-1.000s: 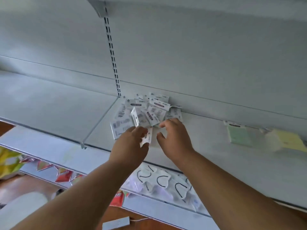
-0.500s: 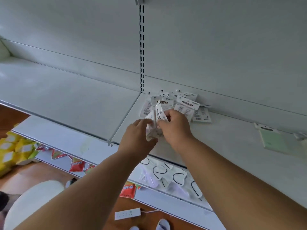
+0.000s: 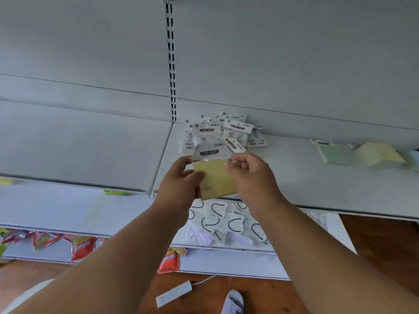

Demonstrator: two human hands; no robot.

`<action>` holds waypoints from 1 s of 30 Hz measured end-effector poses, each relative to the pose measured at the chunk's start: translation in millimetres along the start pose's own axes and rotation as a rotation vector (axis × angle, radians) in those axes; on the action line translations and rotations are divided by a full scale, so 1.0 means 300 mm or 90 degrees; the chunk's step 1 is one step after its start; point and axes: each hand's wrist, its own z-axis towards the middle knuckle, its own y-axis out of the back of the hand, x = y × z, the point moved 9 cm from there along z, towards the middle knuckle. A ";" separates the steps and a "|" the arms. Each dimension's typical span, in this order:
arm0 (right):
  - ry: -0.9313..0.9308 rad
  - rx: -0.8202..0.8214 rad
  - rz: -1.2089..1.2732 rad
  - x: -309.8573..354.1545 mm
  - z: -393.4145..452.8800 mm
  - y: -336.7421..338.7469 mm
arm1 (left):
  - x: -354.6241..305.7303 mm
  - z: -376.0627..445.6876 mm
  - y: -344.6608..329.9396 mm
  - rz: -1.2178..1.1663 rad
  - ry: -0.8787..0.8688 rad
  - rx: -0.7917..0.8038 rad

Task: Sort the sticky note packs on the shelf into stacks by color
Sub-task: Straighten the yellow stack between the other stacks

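yellow pack (image 3: 215,177) | upright, clear header reading STICKY NOTE | pinched between fingers (image 3: 192,175) of both hands | loose pile (image 3: 222,132) lay just beyond fingertips

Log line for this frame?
both hands hold yellow sticky note pack | unsorted pile behind | green pack, yellow stack right

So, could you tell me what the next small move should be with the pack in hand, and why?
Probably carry the yellow pack, held by the left hand and right hand, rightward onto the yellow stack. Its colour matches that stack, not the green stack beside it.
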 end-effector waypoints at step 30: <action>-0.004 -0.193 -0.108 -0.559 0.264 1.496 | 0.301 -0.008 -1.531 0.191 -0.037 0.111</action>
